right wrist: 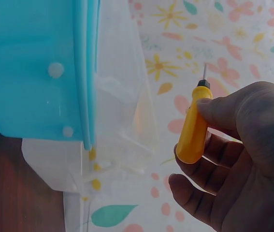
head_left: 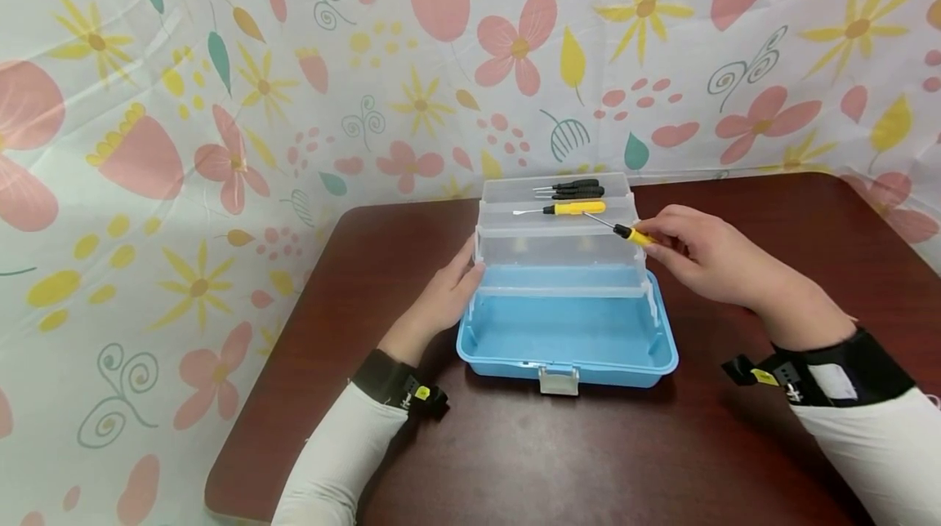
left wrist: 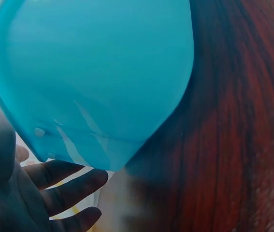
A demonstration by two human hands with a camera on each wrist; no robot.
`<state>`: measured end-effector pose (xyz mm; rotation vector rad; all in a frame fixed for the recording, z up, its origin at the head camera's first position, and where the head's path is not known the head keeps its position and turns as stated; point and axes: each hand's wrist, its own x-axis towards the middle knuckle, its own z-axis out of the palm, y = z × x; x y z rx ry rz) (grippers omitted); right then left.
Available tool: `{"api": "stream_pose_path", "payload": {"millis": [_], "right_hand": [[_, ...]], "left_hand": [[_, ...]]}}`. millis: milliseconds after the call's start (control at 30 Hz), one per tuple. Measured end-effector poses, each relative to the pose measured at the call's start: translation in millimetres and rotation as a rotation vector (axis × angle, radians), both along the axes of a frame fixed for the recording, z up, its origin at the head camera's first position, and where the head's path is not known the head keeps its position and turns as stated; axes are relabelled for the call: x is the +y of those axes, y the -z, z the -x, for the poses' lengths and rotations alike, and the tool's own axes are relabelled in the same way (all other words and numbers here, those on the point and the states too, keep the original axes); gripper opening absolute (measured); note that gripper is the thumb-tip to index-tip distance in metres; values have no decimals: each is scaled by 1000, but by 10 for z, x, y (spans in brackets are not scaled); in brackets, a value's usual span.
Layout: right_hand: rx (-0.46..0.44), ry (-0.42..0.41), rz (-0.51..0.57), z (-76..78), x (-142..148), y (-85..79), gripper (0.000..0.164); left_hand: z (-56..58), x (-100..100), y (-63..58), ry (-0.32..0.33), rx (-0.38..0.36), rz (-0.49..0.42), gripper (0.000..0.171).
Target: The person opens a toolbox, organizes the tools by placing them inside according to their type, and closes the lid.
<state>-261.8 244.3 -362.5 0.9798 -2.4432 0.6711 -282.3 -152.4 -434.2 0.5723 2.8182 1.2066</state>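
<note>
Between thumb and fingers my right hand [head_left: 713, 256] pinches a yellow screwdriver [right wrist: 193, 126] with a black collar, its thin metal shaft pointing left over the clear trays in the head view. My left hand [head_left: 444, 293] rests at the left side of the blue toolbox [head_left: 566, 330], with fingers extended along its back corner in the left wrist view. The box stands unfolded, its bottom compartment bare. In the upper clear tray [head_left: 507, 189] lie black-handled screwdrivers [head_left: 577, 189]. Another yellow screwdriver [head_left: 577, 207] lies just below them, shaft to the left.
The box stands on a dark reddish-brown table [head_left: 588, 461], with a pale latch [head_left: 559, 381] at its front. Behind and to the left hangs a flower-patterned cloth [head_left: 441, 44]. A black strap with a small device circles each wrist.
</note>
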Motion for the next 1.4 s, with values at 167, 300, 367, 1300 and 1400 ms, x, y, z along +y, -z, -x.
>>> {"api": "stream_pose_path", "payload": {"millis": [167, 300, 367, 1300, 1400], "right_hand": [[-1, -11, 1, 11, -60, -33, 30], [-9, -24, -4, 14, -123, -85, 31], [-9, -38, -14, 27, -161, -125, 31], [-187, -72, -310, 623, -672, -755, 31], [-195, -72, -333, 682, -706, -711, 31]], "left_hand": [[1, -9, 0, -3, -1, 0, 62], [4, -9, 5, -5, 1, 0, 62], [6, -8, 6, -4, 6, 0, 62], [18, -4, 24, 20, 33, -7, 62], [15, -6, 21, 15, 28, -9, 62]]}}
